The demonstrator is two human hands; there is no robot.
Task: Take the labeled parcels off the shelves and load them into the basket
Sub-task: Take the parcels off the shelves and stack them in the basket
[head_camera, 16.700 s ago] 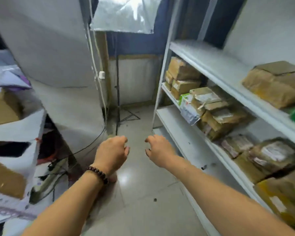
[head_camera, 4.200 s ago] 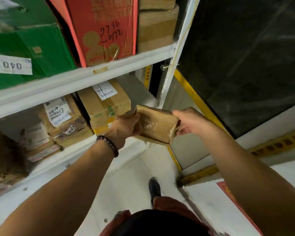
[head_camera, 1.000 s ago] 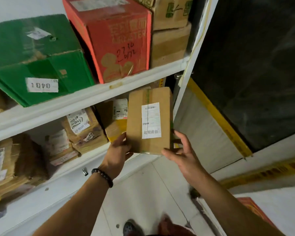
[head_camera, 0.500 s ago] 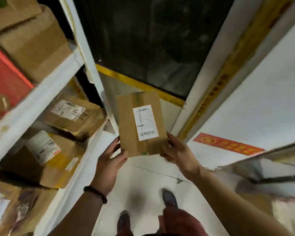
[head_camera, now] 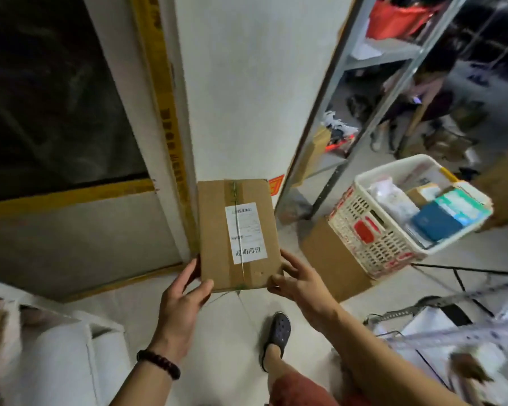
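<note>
Dark glazed panel (head_camera: 56,83): far left, edged with yellow tape (head_camera: 170,118) along its right and bottom sides.
Bead bracelet (head_camera: 159,363): dark, on the left wrist.
Left hand (head_camera: 185,300): grasps the parcel's near-left corner, thumb on the top face, fingers out of sight underneath.
Parcel (head_camera: 214,230): flat brown cardboard carton, held in the air over the pale floor, in front of a white wall, well apart from the basket and left of it.
Parcel, axis: long axis runs away from the person; near short end sits in both hands, far short end points at the wall; broad face up; one tape strip runs along the length.
Shipping label (head_camera: 245,232): white, on the top face, right of centre, its long side along the parcel's length; largest print at the near end.
Right hand (head_camera: 298,281): grasps the near-right corner, fingers curled round the edge.
Clog (head_camera: 277,335): dark, on the floor below the parcel.
Cardboard box (head_camera: 332,259): on the floor, bearing the basket.
Basket (head_camera: 364,230): white slotted plastic, red stickers on its wall, tilted in this view.
Basket, contents: white poly mailer (head_camera: 390,197); small brown carton (head_camera: 423,193); blue flat packet (head_camera: 434,221); teal-and-white box (head_camera: 461,205).
Metal rack upright (head_camera: 373,98): grey, behind the basket.
Second person (head_camera: 423,92): beyond the rack, blurred.
</note>
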